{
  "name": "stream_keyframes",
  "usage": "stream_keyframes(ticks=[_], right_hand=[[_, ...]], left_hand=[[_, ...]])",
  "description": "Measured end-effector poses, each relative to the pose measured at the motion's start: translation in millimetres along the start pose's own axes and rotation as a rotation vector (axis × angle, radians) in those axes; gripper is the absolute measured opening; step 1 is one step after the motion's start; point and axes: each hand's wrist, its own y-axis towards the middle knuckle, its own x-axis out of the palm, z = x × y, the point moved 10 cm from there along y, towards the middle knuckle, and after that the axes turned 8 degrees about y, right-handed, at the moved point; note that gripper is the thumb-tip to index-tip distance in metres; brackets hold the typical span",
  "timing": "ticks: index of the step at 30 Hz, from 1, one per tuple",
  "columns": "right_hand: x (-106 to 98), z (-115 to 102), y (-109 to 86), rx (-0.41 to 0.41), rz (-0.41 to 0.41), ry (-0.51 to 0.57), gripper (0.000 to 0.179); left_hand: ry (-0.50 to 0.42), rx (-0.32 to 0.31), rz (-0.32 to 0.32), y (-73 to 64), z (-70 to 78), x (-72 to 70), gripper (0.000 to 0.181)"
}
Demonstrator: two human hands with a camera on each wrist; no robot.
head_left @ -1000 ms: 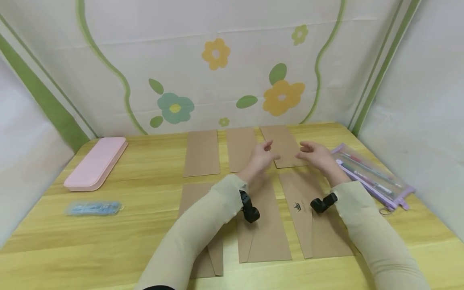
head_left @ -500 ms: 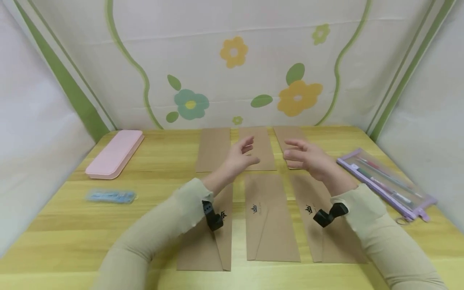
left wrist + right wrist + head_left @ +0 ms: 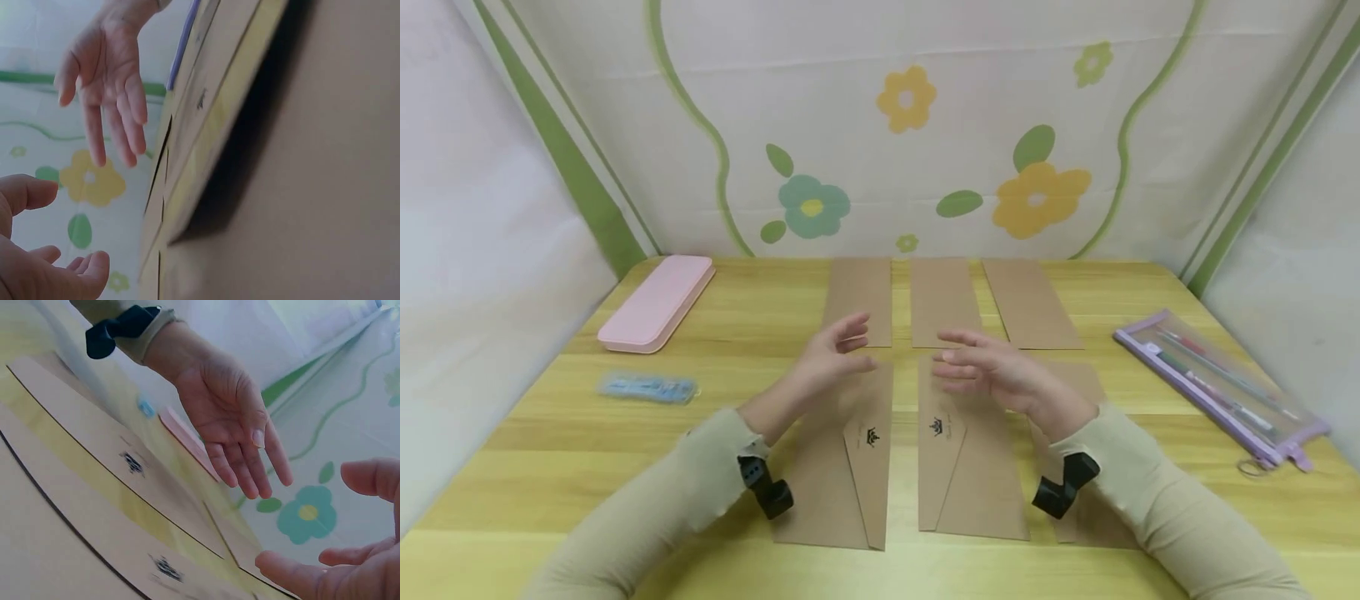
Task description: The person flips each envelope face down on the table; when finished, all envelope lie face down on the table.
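Observation:
Several brown paper envelopes lie flat on the wooden table in two rows. My left hand [image 3: 827, 358] hovers over the near-left envelope [image 3: 831, 492], fingers loosely bent and holding nothing. Above the near-middle envelope [image 3: 977, 492] is my right hand [image 3: 996, 375], palm turned inward, also holding nothing. The near-right envelope [image 3: 1075, 383] is partly hidden by the right forearm. Behind them lie the far-left envelope [image 3: 861, 292], far-middle envelope [image 3: 945, 300] and far-right envelope [image 3: 1030, 300]. Both wrist views show the palms facing each other, apart. The two near envelopes bear a crown print beside a flap.
A pink case [image 3: 657, 304] stands at the back left, with a small blue item in a clear sleeve [image 3: 649, 388] in front of it. On the right lies a clear pouch with purple edging [image 3: 1225, 392] holding pens. A flowered curtain [image 3: 865, 167] hangs behind the table.
Both hands have drawn back from the far row toward the near envelopes, and the left hand has moved leftward. The head view has turned a little left. The envelopes stay in place.

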Motion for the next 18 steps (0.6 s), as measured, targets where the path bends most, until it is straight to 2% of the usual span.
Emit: stream_keyframes(ticks=[5,9,12,18], right_hand=[[17,19,4.3,0.051,-0.02,0.059,0.073],[32,30,6.8,0.074,-0.054,0.102,0.071],[40,34,7.9,0.074,-0.081,0.107,0.07],[51,43,12.9,0.096,-0.101,0.118,0.07]], left_hand=[[0.011,-0.07,0.009,-17.3,-21.9,-23.3,0.074],[0.057,-0.133,0.0,-32.3,-36.9,-36.2,0.076],[0.089,-0.17,-0.016,-42.2,-45.3,-40.3,0.077],[0.083,-0.229,-0.031,-55.1,-55.3,-42.1,0.076]])
